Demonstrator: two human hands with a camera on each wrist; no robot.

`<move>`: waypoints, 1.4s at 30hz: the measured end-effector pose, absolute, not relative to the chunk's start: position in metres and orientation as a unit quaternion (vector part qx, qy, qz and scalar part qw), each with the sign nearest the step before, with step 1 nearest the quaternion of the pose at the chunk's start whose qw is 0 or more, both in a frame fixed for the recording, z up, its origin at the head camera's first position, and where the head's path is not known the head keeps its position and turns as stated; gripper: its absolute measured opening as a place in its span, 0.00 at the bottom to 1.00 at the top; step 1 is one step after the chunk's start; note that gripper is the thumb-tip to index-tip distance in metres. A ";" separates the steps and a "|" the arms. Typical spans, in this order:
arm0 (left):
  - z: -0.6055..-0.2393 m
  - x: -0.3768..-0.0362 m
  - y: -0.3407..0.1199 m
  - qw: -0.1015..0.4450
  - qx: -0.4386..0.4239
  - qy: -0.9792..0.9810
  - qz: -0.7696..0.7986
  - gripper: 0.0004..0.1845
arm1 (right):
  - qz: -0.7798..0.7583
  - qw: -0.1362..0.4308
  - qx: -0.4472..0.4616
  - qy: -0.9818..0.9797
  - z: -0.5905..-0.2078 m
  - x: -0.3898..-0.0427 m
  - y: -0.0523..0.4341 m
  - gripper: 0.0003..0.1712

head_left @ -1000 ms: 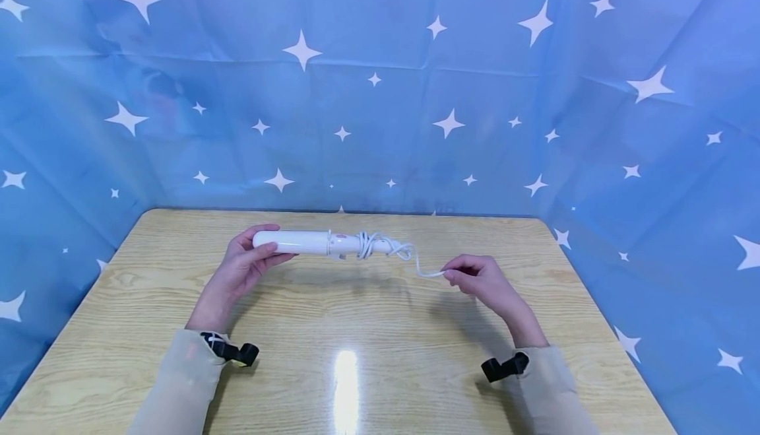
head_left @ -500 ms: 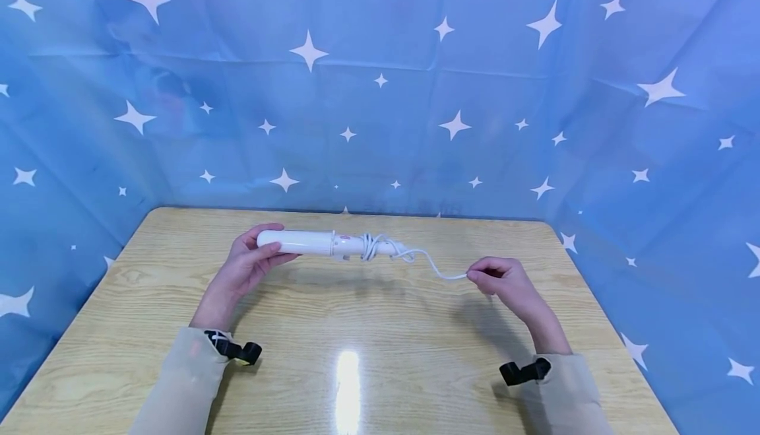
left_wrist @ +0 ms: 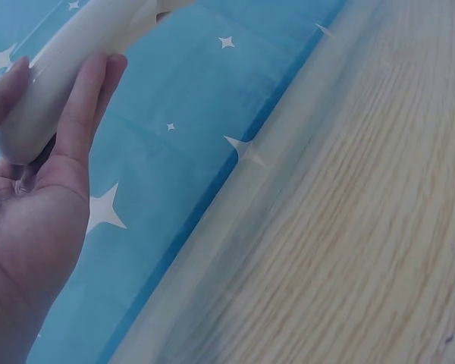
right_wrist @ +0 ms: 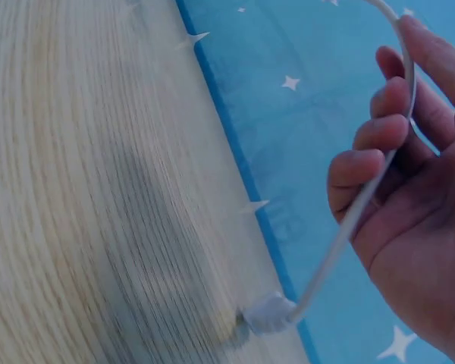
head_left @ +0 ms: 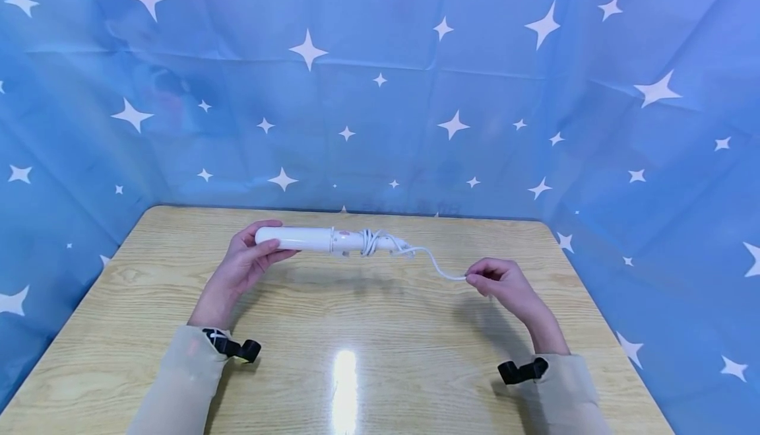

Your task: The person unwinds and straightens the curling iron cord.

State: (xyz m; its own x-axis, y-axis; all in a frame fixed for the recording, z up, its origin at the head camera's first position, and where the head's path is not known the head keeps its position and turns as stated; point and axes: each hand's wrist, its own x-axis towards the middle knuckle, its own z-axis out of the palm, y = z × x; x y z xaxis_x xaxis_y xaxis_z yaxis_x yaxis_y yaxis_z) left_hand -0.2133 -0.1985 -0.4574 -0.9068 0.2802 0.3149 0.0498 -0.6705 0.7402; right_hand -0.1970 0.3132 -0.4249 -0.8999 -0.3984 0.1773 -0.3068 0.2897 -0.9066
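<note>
A white wand-shaped appliance that looks like a curling iron (head_left: 303, 239) is held level above the table. My left hand (head_left: 242, 268) grips its thick rounded end, thumb in front and fingers behind and below. In the left wrist view the fingers lie along the white barrel (left_wrist: 49, 80). White power cord (head_left: 437, 266) is wound round the narrow handle (head_left: 350, 241), then sags across to the right. Thumb and fingertip of my right hand (head_left: 505, 288) pinch that cord. Past the fingers, in the right wrist view, the cord runs down the palm to a whitish plug (right_wrist: 269, 312).
The wood-grain table (head_left: 285, 342) spreads beneath both hands, with a bright light reflection near its front. A blue curtain (head_left: 368, 98) with white stars rises behind the table and along its sides. Each wrist carries a small black camera mount (head_left: 522, 370).
My right hand has moved right with the cord, drawing out a longer stretch between itself and the handle, then stays nearly still. The left hand keeps its grip.
</note>
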 end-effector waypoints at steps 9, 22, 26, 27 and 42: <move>-0.458 -0.214 -0.200 0.063 0.219 0.382 0.896 0.22 | -0.532 0.077 -0.229 0.811 -0.427 -0.203 0.292 0.14; -0.462 -0.212 -0.195 0.068 0.216 0.391 0.892 0.23 | -0.551 0.144 -0.215 0.794 -0.426 -0.200 0.255 0.26; -0.461 -0.211 -0.196 0.071 0.209 0.395 0.892 0.22 | -0.581 0.126 -0.204 0.778 -0.425 -0.203 0.244 0.26; -0.461 -0.211 -0.196 0.073 0.210 0.394 0.892 0.22 | -0.589 0.120 -0.202 0.773 -0.425 -0.203 0.241 0.25; -0.462 -0.211 -0.197 0.059 0.214 0.387 0.895 0.23 | -0.612 0.067 -0.162 0.771 -0.423 -0.203 0.224 0.19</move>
